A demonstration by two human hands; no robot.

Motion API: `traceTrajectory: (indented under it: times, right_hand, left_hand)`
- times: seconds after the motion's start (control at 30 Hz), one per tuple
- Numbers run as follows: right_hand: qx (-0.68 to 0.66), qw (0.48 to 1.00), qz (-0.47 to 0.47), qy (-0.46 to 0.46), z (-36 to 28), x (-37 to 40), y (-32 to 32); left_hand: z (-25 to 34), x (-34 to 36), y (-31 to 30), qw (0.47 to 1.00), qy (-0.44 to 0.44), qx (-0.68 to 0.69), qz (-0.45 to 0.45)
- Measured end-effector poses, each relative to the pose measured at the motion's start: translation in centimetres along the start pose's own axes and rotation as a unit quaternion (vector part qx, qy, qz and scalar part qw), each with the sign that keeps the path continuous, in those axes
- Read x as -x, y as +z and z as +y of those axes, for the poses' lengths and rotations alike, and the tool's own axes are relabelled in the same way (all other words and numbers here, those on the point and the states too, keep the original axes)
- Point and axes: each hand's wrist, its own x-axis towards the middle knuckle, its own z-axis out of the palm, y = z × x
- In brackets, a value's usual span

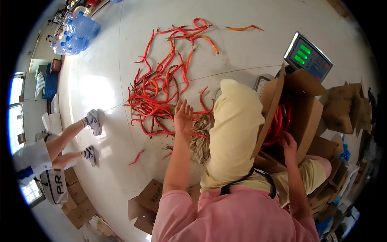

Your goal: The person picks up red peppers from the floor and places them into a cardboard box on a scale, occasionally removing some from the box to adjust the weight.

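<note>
My left hand (pixel 184 116) is over the right edge of a loose pile of long red chili peppers (pixel 151 94) on the floor. Its fingers are stretched out, and nothing shows in it. My right hand (pixel 288 143) reaches into an open cardboard box (pixel 308 117) on my right side. Its fingers are loosely bent and apart, by the red chili peppers (pixel 282 117) inside; the box wall and the hand hide part of these peppers. A crumpled brown cloth or sack (pixel 201 147) lies between my left forearm and my bent knee.
A scale display (pixel 308 56) with green digits stands behind the box. More cardboard boxes (pixel 342 107) are at right, and an open carton (pixel 147 201) lies lower left. Another person (pixel 60 151) stands at left. Blue water jugs (pixel 78 32) are at upper left. One orange pepper (pixel 244 28) lies apart.
</note>
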Motion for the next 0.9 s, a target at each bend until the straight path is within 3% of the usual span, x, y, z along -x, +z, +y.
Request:
traceTrajectory:
  times: [0.2,0.3,0.37,0.5,0.57,0.63,0.7,0.77,0.9]
  right_hand:
    - [0.085,0.995,-0.051,-0.027,0.9,0.5,0.3]
    - [0.079,0.996,-0.032,0.020,-0.2,0.0,0.4]
    - [0.075,0.996,-0.023,0.043,-0.5,-0.8,-0.1]
    - [0.069,0.993,-0.008,0.093,0.3,-2.2,-2.2]
    - [0.139,0.987,-0.005,0.074,-0.4,-2.9,-2.3]
    - [0.193,0.978,-0.008,0.075,-0.2,-3.2,-3.1]
    - [0.231,0.969,-0.019,0.091,1.0,-3.2,-4.3]
    - [0.171,0.976,0.009,0.137,1.5,-4.0,-4.4]
    - [-0.079,0.959,0.110,0.249,1.1,-4.1,-3.5]
  left_hand:
    - [4.7,-10.6,-4.6,0.985,0.061,-0.141,0.078]
    - [8.2,-17.3,-5.9,0.951,0.107,-0.257,0.138]
    - [10.4,-20.8,-5.9,0.883,0.125,-0.424,0.156]
    - [14.1,-27.7,-8.1,0.630,0.202,-0.729,0.177]
    - [15.3,-29.1,-7.7,0.509,0.271,-0.803,0.154]
    - [16.2,-30.4,-7.8,0.454,0.241,-0.846,0.142]
    - [16.7,-31.5,-8.6,0.345,0.249,-0.895,0.134]
    - [17.0,-32.4,-8.7,0.288,0.203,-0.923,0.155]
    - [18.2,-34.8,-10.7,0.244,0.208,-0.941,0.108]
